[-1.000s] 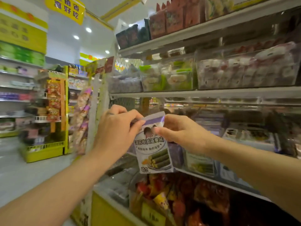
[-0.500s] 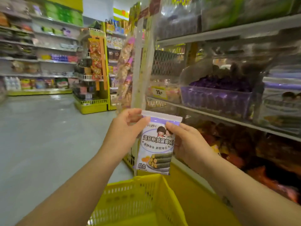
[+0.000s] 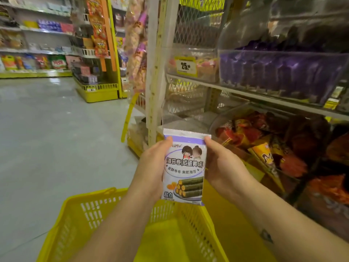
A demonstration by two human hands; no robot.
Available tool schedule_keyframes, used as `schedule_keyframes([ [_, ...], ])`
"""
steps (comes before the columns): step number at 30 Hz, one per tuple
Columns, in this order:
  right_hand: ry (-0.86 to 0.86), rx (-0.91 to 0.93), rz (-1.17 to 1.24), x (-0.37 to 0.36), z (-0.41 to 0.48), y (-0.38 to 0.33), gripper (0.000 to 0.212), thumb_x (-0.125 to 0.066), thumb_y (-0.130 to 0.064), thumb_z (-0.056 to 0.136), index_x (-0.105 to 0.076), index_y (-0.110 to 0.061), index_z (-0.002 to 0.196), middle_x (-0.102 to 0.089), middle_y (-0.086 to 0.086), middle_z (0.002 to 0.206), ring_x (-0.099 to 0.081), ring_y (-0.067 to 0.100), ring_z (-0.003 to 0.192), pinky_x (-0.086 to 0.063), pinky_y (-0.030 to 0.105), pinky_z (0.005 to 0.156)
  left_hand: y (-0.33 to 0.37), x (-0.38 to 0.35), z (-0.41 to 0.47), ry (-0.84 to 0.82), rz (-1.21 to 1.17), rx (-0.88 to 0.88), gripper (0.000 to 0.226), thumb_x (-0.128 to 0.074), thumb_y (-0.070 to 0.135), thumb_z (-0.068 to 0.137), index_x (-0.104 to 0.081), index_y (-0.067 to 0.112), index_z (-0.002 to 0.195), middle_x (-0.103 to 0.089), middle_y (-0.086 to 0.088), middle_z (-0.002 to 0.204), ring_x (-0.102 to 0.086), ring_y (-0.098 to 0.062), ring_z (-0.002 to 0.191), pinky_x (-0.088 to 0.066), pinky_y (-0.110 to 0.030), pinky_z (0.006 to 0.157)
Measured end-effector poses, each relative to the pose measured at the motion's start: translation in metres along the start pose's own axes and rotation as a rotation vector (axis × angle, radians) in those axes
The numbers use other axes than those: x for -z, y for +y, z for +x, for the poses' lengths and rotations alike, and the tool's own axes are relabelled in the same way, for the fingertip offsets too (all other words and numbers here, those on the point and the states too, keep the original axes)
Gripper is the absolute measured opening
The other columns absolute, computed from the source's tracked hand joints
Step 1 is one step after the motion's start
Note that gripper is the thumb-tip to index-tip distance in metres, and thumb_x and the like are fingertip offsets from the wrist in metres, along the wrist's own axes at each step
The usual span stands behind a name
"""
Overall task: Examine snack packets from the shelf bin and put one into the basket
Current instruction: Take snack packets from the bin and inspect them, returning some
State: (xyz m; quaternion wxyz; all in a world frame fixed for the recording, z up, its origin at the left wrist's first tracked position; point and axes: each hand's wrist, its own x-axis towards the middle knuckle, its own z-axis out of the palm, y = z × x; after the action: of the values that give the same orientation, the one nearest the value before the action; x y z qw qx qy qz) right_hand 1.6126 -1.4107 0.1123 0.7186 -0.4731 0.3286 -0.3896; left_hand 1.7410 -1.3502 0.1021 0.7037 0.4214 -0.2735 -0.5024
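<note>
Head view, nearest first: a yellow slotted plastic basket (image 3: 83, 216) sits open below the forearms, and nothing can be seen inside it. A white and lilac foil snack packet (image 3: 186, 167) printed with seaweed rolls is held upright just above the basket's far right corner, not yet inside. The step in hand looks like the end of examining and the start of dropping it in. To do that well, I would bring the packet toward the middle of the basket, clear of the far rim, lower it below the rim, then loosen both grips together so it falls flat rather than catching on the wall. The left hand (image 3: 151, 173) grips the packet's left edge, and the left thumb (image 3: 166, 143) presses on the front near the top seal. The right hand (image 3: 224, 167) mirrors it on the right edge, with the right thumb (image 3: 208, 141) at the top corner. The other fingers curl behind the packet, hidden. Beyond, a clear plastic shelf bin (image 3: 283, 59) of purple packets stands at the shelf's front edge, beside a yellow price label (image 3: 186, 66). Farther off lie the pale floor (image 3: 47, 129) and more stocked shelves.
</note>
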Motion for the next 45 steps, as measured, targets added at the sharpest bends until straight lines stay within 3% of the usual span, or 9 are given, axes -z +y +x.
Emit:
schedule_keyframes([
  [7,-0.059,-0.001,-0.159,0.016,0.0,0.002,0.039,-0.045,-0.039,0.098,-0.073,-0.013,0.095,-0.075,0.008,0.1,-0.069,0.019,0.093,-0.051,0.04,0.086,-0.019,-0.003,0.005,0.107,0.003,-0.033,0.028,-0.053,0.026,0.096,-0.07,0.006,0.101,-0.074,-0.02,0.095,-0.073,-0.033,0.085,-0.06,-0.04,0.065],
  [13,-0.389,-0.183,-0.471,0.039,-0.01,-0.006,0.034,-0.062,-0.036,0.089,-0.067,-0.014,0.114,-0.072,0.006,0.111,-0.07,0.018,0.096,-0.057,0.032,0.074,-0.006,-0.004,0.006,0.104,-0.236,0.055,0.032,-0.048,0.028,0.099,-0.065,0.002,0.109,-0.075,-0.015,0.096,-0.074,-0.027,0.085,-0.06,-0.04,0.058],
  [17,-0.32,-0.241,-0.344,0.043,-0.012,-0.006,0.038,-0.061,-0.031,0.081,-0.069,-0.005,0.108,-0.07,0.017,0.111,-0.069,0.02,0.09,-0.059,0.031,0.067,-0.003,0.004,0.007,-0.053,-0.081,0.167,0.043,-0.055,0.035,0.09,-0.064,0.007,0.121,-0.07,-0.014,0.116,-0.067,-0.03,0.109,-0.057,-0.049,0.084],
  [21,-0.2,-0.22,-0.234,0.045,-0.011,-0.011,0.033,-0.056,-0.025,0.09,-0.067,-0.003,0.111,-0.07,0.017,0.112,-0.068,0.022,0.093,-0.059,0.032,0.073,-0.004,0.013,0.002,-0.291,0.101,0.274,0.038,-0.061,0.024,0.08,-0.067,0.013,0.116,-0.072,-0.014,0.112,-0.071,-0.027,0.098,-0.061,-0.04,0.069],
  [28,-0.151,-0.268,-0.234,0.043,-0.017,-0.017,0.024,-0.052,-0.025,0.097,-0.069,-0.009,0.101,-0.074,0.007,0.087,-0.07,0.013,0.07,-0.055,0.024,0.053,-0.011,0.012,0.001,-0.323,0.086,0.298,0.034,-0.058,0.017,0.084,-0.063,0.012,0.117,-0.072,-0.016,0.111,-0.072,-0.025,0.095,-0.061,-0.031,0.064],
  [33,-0.016,0.025,-0.525,0.038,-0.018,-0.012,0.026,-0.056,-0.025,0.095,-0.066,-0.007,0.111,-0.073,0.012,0.105,-0.069,0.028,0.098,-0.053,0.049,0.089,-0.015,-0.001,-0.006,-0.133,0.446,-0.004,0.05,-0.055,0.02,0.097,-0.039,0.039,0.14,-0.063,0.022,0.112,-0.068,0.007,0.085,-0.056,-0.02,0.066],
  [36,-0.104,0.258,-0.665,0.03,-0.024,-0.012,0.03,-0.058,-0.026,0.094,-0.061,-0.02,0.123,-0.072,0.004,0.108,-0.07,0.02,0.095,-0.059,0.036,0.074,-0.021,-0.013,-0.009,-0.218,0.442,-0.1,0.061,-0.06,0.046,0.085,-0.032,0.053,0.139,-0.055,0.041,0.106,-0.059,0.018,0.097,-0.052,-0.015,0.083],
  [40,-0.239,0.227,-0.65,0.025,-0.026,-0.009,0.045,-0.05,-0.029,0.095,-0.049,-0.025,0.14,-0.058,-0.01,0.135,-0.058,0.01,0.12,-0.047,0.035,0.103,-0.027,-0.016,-0.007,-0.266,0.188,-0.01,0.068,-0.062,0.045,0.075,-0.045,0.031,0.139,-0.071,0.004,0.117,-0.067,-0.018,0.108,-0.057,-0.04,0.087],
  [45,-0.145,0.273,-0.566,0.031,-0.023,-0.015,0.042,-0.052,-0.009,0.096,-0.051,-0.022,0.136,-0.064,-0.001,0.125,-0.065,0.014,0.108,-0.055,0.024,0.083,-0.021,-0.009,-0.008,-0.337,0.039,0.019,0.052,-0.056,0.019,0.084,-0.049,0.015,0.136,-0.068,-0.01,0.122,-0.066,-0.027,0.11,-0.058,-0.035,0.081],
])
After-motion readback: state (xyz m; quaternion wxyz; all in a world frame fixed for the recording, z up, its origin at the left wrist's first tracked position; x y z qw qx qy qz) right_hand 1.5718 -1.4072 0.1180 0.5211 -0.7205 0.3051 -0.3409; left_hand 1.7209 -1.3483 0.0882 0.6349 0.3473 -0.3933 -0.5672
